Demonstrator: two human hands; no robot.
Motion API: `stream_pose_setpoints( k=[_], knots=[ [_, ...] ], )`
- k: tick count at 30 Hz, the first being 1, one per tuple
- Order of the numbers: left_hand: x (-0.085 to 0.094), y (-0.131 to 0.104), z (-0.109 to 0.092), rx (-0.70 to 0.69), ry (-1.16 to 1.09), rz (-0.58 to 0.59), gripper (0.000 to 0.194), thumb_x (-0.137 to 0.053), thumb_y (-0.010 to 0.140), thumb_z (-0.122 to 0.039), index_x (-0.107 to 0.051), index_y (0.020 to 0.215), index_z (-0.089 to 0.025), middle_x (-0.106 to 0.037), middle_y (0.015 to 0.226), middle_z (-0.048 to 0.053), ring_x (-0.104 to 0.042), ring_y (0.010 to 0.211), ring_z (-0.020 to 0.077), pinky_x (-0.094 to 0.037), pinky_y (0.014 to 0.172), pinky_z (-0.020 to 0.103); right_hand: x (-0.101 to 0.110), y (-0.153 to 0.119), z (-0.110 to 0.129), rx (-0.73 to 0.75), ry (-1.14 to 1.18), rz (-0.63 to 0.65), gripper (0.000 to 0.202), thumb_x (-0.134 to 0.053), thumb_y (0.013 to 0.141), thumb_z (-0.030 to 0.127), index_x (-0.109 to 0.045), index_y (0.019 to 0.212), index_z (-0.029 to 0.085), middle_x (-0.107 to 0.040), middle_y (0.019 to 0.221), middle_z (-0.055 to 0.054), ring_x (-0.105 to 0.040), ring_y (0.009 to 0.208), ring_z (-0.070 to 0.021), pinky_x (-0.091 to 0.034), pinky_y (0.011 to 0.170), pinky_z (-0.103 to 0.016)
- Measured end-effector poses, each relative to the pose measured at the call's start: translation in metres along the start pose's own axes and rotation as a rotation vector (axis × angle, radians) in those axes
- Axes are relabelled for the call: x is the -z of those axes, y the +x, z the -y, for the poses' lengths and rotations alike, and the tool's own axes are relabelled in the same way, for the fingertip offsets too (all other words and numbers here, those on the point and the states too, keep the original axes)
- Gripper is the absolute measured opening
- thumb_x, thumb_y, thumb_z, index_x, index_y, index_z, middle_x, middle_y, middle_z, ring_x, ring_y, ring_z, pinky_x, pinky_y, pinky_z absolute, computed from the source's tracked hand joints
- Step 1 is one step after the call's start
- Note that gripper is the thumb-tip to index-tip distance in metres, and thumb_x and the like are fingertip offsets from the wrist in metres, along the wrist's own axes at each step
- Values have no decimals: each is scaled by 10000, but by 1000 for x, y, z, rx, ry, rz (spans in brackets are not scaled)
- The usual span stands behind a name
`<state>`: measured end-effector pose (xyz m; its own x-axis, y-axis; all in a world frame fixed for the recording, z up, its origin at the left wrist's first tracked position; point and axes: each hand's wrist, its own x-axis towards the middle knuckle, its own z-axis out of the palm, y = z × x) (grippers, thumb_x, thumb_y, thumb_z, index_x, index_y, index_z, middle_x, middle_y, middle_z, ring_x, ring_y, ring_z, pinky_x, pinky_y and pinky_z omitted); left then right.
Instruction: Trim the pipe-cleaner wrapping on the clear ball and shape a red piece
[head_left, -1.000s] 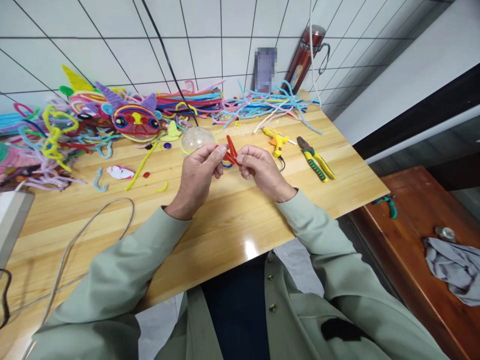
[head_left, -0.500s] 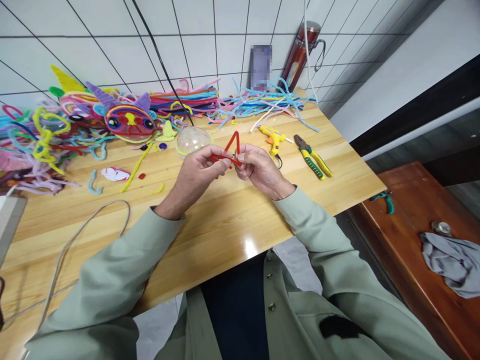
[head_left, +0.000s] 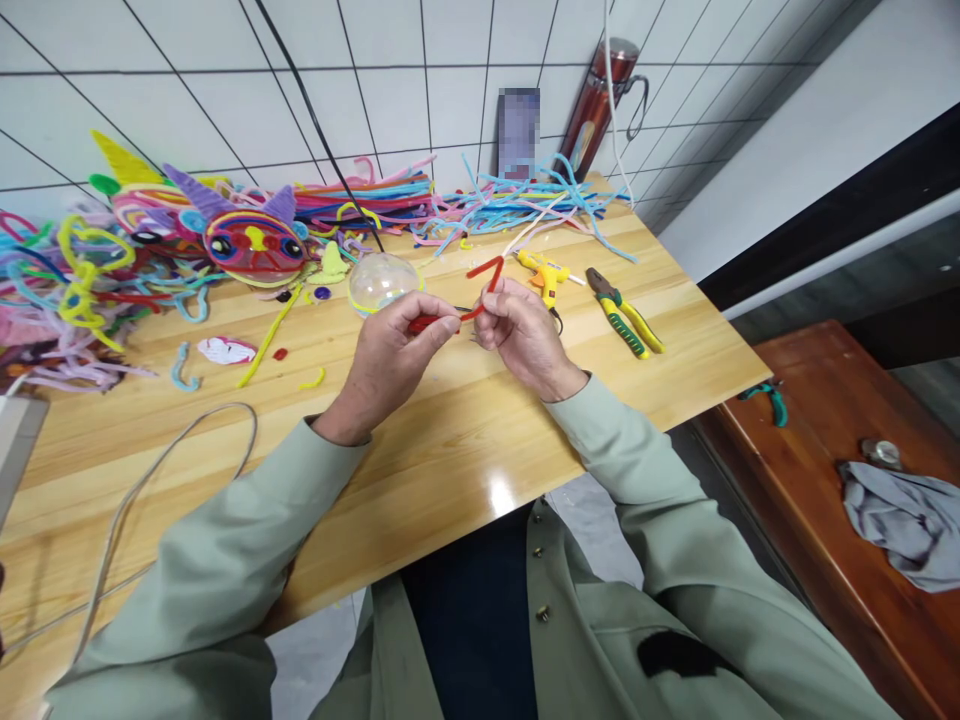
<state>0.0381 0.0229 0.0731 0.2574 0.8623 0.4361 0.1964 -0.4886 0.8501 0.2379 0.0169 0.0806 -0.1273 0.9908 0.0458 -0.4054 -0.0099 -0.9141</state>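
A bent red pipe cleaner (head_left: 496, 272) is pinched between both hands above the wooden table. My left hand (head_left: 396, 352) is closed on its left part, near the fingertips. My right hand (head_left: 520, 330) grips it farther right, where a free end rises and folds back to the left. Fingers hide some of its middle. Just behind my left hand is a clear plastic dome (head_left: 384, 280) with a yellow rim. A yellow glue gun (head_left: 550, 280) lies beyond my right hand, with yellow-green pliers (head_left: 621, 315) to its right.
Bundles of colored pipe cleaners (head_left: 517, 208) run along the tiled wall, near a red thermos (head_left: 598, 110) and a phone (head_left: 518, 135). A horned pipe-cleaner mask (head_left: 255, 245) sits at the back left. A pale cable (head_left: 131, 490) crosses the left side of the table (head_left: 420, 480).
The red pipe cleaner's raised peak has opened and swung to the right, its free end now pointing left. Both hands stay close to where they were.
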Motion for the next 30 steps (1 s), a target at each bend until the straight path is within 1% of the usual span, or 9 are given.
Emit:
stream_pose_setpoints(
  k=[5, 10, 13, 17, 22, 24, 26, 28, 30],
  knots=[
    [-3, -3, -6, -120, 121, -1, 125, -782, 1069, -332, -786, 979, -245, -834, 959, 27, -771, 867, 205, -617, 840, 353, -5, -3, -3, 112, -68, -68, 243, -784, 876, 355, -583, 802, 240, -620, 627, 81, -497, 518, -66, -405, 531, -208],
    [-7, -5, -9, -289, 294, -46, 48, -832, 1028, -271, -822, 1073, -253, -848, 983, 15, -777, 908, 208, -604, 871, 348, -5, -2, -8, 145, -138, -77, 306, -811, 889, 407, -560, 809, 253, -611, 643, 87, -469, 517, -66, -411, 538, -218],
    [-9, -6, -7, -298, 319, -62, 19, -815, 1053, -272, -829, 1042, -264, -838, 930, 10, -760, 857, 203, -586, 832, 347, -4, -2, -11, 146, -169, -66, 334, -830, 895, 447, -567, 824, 254, -621, 661, 80, -486, 542, -75, -431, 557, -227],
    [-10, -6, -4, -298, 309, -101, 75, -769, 1042, -220, -804, 981, -246, -797, 870, 4, -723, 797, 184, -565, 775, 325, -4, -4, -14, 140, -172, -60, 368, -846, 894, 491, -570, 831, 256, -630, 677, 73, -485, 561, -84, -450, 577, -238],
    [-10, -7, -7, -284, 302, -128, 72, -726, 996, -177, -759, 962, -231, -786, 896, 7, -718, 817, 174, -574, 782, 310, -5, -6, -10, 126, -203, 7, 443, -865, 908, 613, -606, 890, 254, -664, 744, 53, -531, 615, -103, -499, 632, -263],
    [-9, -6, -10, -275, 288, -136, 71, -719, 990, -177, -744, 948, -230, -780, 896, 9, -714, 818, 176, -581, 789, 314, 6, -8, -1, 126, -268, 43, 469, -867, 907, 662, -647, 950, 251, -706, 811, 31, -600, 682, -126, -543, 693, -285],
    [-8, -6, -14, -255, 264, -147, 73, -712, 989, -181, -732, 938, -230, -773, 898, 12, -707, 812, 178, -586, 796, 321, 31, -13, 13, 146, -420, 19, 458, -852, 925, 666, -686, 1021, 250, -748, 905, 1, -680, 798, -166, -589, 795, -326],
    [-7, -5, -18, -244, 230, -159, 84, -704, 990, -185, -725, 923, -231, -762, 896, 14, -702, 812, 181, -580, 795, 325, 68, -22, 27, 210, -698, -92, 395, -822, 960, 610, -713, 1089, 252, -779, 1032, -38, -732, 944, -214, -606, 922, -384],
    [-5, -4, -22, -244, 210, -168, 103, -692, 988, -189, -719, 898, -232, -742, 879, 15, -697, 814, 183, -568, 790, 324, 113, -34, 39, 262, -1095, -271, 326, -763, 993, 510, -733, 1160, 231, -798, 1210, -119, -743, 1131, -287, -587, 1074, -468]
  ],
)
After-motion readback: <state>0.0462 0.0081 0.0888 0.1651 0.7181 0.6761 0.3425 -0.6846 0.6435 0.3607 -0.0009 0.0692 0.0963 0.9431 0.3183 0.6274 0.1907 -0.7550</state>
